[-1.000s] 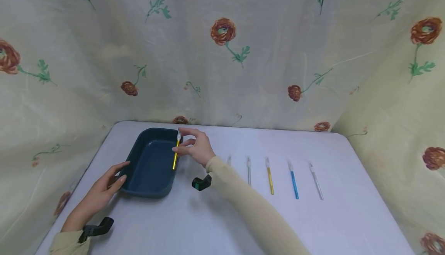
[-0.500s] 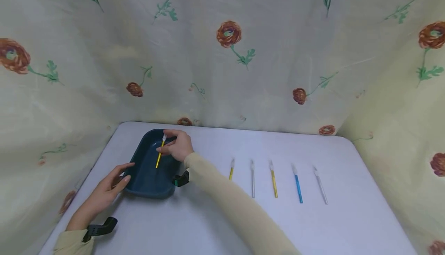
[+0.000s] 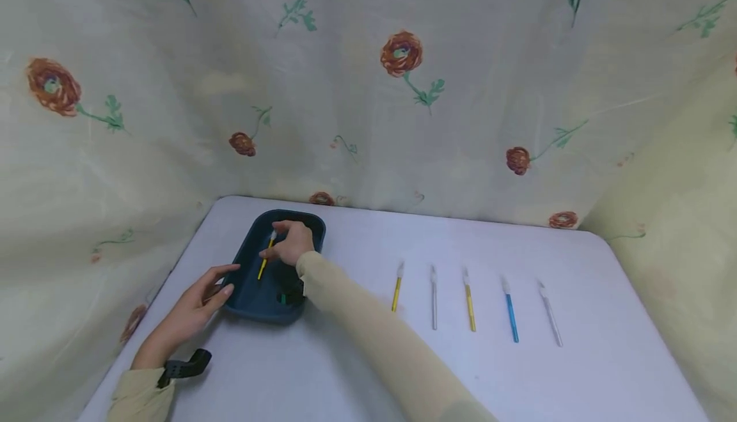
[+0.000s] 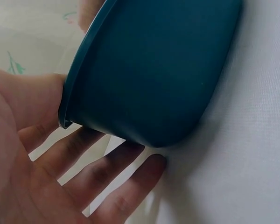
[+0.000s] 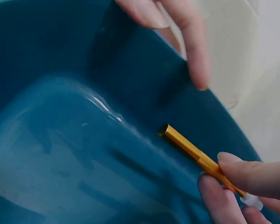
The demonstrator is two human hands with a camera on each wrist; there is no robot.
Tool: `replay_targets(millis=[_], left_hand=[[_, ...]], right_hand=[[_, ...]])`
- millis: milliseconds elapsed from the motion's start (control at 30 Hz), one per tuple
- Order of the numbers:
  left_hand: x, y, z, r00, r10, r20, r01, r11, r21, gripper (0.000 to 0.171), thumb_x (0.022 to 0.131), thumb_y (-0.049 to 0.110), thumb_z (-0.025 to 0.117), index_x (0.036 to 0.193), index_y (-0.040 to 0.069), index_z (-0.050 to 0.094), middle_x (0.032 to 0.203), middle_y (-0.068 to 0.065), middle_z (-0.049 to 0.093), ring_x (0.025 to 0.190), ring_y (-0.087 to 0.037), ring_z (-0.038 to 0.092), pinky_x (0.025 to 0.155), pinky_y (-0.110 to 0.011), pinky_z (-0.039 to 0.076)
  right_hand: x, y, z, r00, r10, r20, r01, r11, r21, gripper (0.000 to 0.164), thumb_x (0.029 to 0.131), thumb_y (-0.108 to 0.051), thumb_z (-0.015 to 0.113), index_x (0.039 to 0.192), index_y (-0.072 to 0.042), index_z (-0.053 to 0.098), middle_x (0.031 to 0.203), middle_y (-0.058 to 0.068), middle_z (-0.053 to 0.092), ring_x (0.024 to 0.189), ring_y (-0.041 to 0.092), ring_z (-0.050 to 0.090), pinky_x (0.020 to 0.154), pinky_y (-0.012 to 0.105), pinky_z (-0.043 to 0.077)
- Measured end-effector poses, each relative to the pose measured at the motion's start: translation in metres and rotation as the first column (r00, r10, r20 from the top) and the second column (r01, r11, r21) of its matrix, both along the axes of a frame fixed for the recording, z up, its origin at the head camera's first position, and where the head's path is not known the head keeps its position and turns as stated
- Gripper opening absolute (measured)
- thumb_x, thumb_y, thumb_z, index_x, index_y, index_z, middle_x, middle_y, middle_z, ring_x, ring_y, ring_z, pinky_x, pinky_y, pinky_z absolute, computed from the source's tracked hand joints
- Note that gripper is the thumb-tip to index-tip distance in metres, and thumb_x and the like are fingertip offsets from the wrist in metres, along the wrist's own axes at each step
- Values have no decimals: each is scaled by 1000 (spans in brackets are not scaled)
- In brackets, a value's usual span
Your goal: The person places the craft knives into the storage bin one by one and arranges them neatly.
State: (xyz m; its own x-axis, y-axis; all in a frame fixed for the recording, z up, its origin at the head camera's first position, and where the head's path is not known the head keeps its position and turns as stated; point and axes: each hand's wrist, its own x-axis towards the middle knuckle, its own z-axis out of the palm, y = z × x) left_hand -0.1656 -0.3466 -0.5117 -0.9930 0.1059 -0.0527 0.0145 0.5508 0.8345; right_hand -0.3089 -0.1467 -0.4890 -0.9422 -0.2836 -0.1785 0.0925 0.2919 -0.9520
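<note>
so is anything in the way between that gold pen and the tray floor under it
Nothing visible is. The right hand's grip holds the gold pen inside the tray, whose visible floor shows only shadows and glare. The left hand's grip is at the rim, off to the side.

Enclosed like a small screened-off work booth: hung across the back and both sides with a pale cloth [image 3: 460,115] printed with rust-red flowers, and taken up by one white-covered table [image 3: 259,371] with rounded corners. Laid out with a spaced row of slim capped tools [image 3: 470,307] toward the right and a dark blue tray [image 3: 259,315] toward the left. Equipped, too, with small black wrist cameras [image 3: 187,366]. Hard to tell whether inside a home or a workshop, given cloth across the whole background.
</note>
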Motion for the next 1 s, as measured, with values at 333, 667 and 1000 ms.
replay_targets(millis=[333,667,1000], left_hand=[[1,0,-3,1000,-21,-16,21,999,47,53,118,27,55,164,7,42,173,-28,32,158,-56,29,124,-73,29],[0,-1,0,1000,-7,-21,8,999,40,54,117,27,57,165,7,42,172,-30,32,157,-54,32,123,-71,32],[-1,1,0,1000,-2,-21,3,999,42,53,117,26,56,165,7,42,172,-30,33,156,-54,33,122,-69,34]], right_hand=[[-2,-17,-17,995,-66,70,68,997,-33,67,82,17,88,144,2,68,140,21,69,77,28,82,73,38,68],[-6,-22,-14,999,-38,12,38,999,17,67,81,19,88,144,6,67,139,24,68,76,30,80,65,35,67],[-7,-24,-15,999,-15,-38,19,994,110,67,80,13,92,142,5,67,134,22,67,67,21,77,63,30,66]])
